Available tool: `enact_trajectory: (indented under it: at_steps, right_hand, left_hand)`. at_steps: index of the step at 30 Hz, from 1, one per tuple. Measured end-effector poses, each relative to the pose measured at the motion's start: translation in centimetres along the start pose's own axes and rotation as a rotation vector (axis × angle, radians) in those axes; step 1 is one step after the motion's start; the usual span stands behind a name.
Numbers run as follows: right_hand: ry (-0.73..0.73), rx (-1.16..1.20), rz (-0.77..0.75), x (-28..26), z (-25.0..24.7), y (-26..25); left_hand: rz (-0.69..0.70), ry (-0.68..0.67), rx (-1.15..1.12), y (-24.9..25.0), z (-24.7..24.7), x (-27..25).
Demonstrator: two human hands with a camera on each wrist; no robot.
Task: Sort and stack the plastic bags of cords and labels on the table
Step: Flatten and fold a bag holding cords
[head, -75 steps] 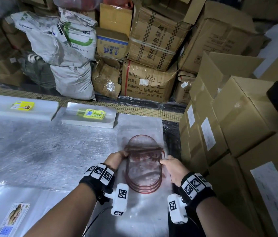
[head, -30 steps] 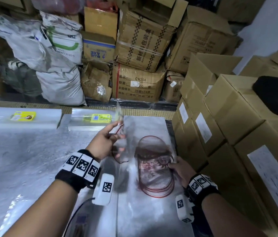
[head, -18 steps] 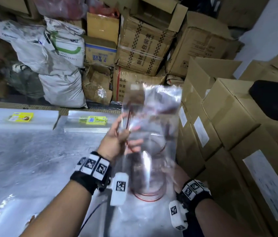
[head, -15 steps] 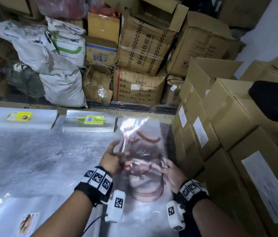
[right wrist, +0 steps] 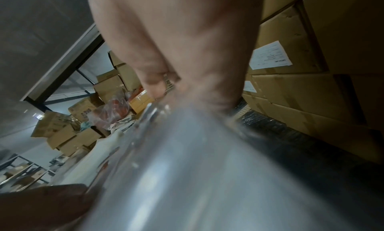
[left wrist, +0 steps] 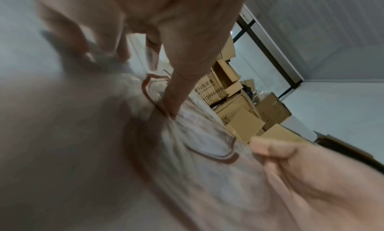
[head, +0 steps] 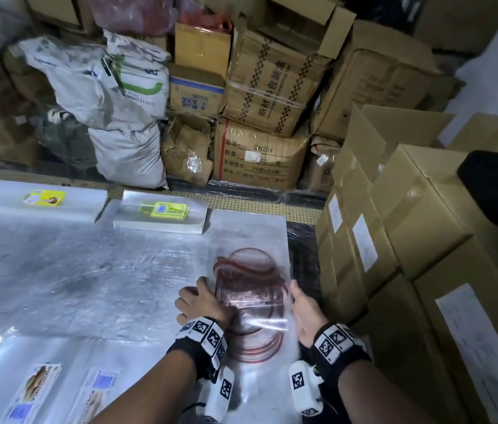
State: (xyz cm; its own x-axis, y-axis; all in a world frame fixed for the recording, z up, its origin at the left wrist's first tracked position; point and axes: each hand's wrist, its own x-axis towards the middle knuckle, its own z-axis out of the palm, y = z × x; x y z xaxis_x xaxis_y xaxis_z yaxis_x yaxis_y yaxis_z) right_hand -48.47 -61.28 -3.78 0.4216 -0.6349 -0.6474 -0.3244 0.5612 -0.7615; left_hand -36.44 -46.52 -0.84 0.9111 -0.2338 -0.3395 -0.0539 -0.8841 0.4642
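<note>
A stack of clear plastic bags holding coiled red cords [head: 250, 270] lies flat at the right side of the foil-covered table [head: 73, 270]. My left hand [head: 198, 298] rests at the stack's left edge, fingers spread and straight; in the left wrist view its fingertips [left wrist: 170, 109] press down on the top bag beside a red cord [left wrist: 218, 155]. My right hand [head: 301, 301] lies along the stack's right edge with straight fingers. The right wrist view is blurred and shows that hand [right wrist: 166, 86] against glossy plastic [right wrist: 187, 152].
Two flat stacks of bags with yellow labels [head: 162, 209] [head: 44, 198] lie along the table's far edge. Label bags [head: 39, 384] [head: 97, 390] lie at the near left. Cardboard boxes [head: 394, 240] stand close along the right; sacks and boxes [head: 257, 96] are piled behind.
My left hand had lifted a cord bag upright, then laid it flat on the stack. Both hands have now come down to the stack's two sides.
</note>
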Motion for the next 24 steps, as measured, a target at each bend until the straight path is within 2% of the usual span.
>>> enact_trajectory:
  at_steps: [2, 6, 9, 12, 15, 17, 20, 22, 24]
  right_hand:
    - [-0.046, -0.096, -0.009, 0.9, -0.5, 0.4]
    - [-0.147, -0.210, -0.117, -0.9, 0.0, -0.4]
    - [-0.161, -0.151, -0.099, -1.1, -0.1, -0.3]
    - [-0.188, -0.086, -0.050, -1.2, -0.9, -0.4]
    - [-0.257, 0.093, -0.009, -1.4, -1.9, -0.6]
    - [-0.313, 0.176, 0.027, -2.0, -2.2, -1.0]
    - [-0.319, 0.172, 0.050, -2.3, -2.4, -1.3]
    - [-0.279, 0.122, 0.051, -2.0, -2.3, -1.4]
    - [-0.252, 0.088, 0.044, -2.0, -1.8, -1.5]
  left_hand:
    - [0.031, -0.002, 0.042, 0.3, 0.5, -0.5]
    - [0.040, -0.143, 0.057, 0.5, 0.0, -0.4]
    - [-0.001, -0.178, -0.145, -0.1, -1.2, 0.6]
    - [-0.021, -0.215, -0.245, -1.0, -2.3, 1.9]
    - [-0.073, -0.407, -0.511, -1.0, -2.8, 2.5]
    - [-0.177, -0.612, -0.790, -0.9, -3.0, 2.5]
    - [-0.247, -0.808, -0.952, -1.3, -3.1, 2.3]
    - [-0.226, -0.844, -1.017, -1.5, -2.9, 2.2]
    - [-0.199, -0.804, -1.082, -1.5, -2.6, 1.9]
